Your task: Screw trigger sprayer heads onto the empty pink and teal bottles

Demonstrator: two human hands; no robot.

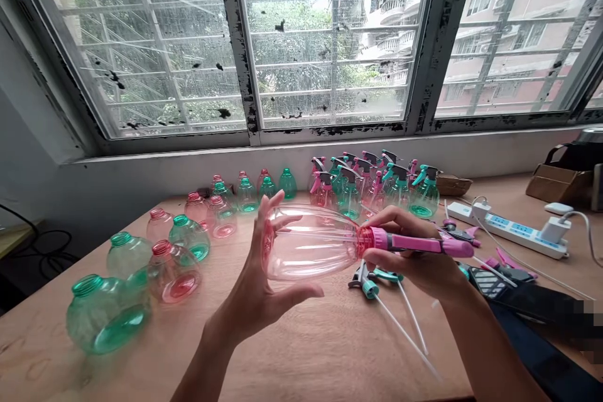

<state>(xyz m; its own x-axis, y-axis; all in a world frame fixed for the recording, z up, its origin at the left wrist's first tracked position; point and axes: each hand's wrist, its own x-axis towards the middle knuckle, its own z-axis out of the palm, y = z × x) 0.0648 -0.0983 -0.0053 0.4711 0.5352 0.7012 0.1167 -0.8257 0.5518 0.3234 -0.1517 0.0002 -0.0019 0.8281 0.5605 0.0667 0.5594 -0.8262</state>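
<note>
A clear pink spray bottle lies sideways in the air above the table, its base to the left. My right hand grips its neck and the pink spray head, fingers above and thumb below. At the base, my left hand is spread, with its palm by the bottom and its thumb stretched out underneath; whether it touches is hard to tell. A thin tube shows inside the bottle. Below it, teal spray heads with white tubes lie on the wooden table.
Headless green bottles and pink bottles stand along the left and back. Assembled spray bottles cluster by the wall. Loose pink spray heads, a power strip with cables and a cardboard box are at right.
</note>
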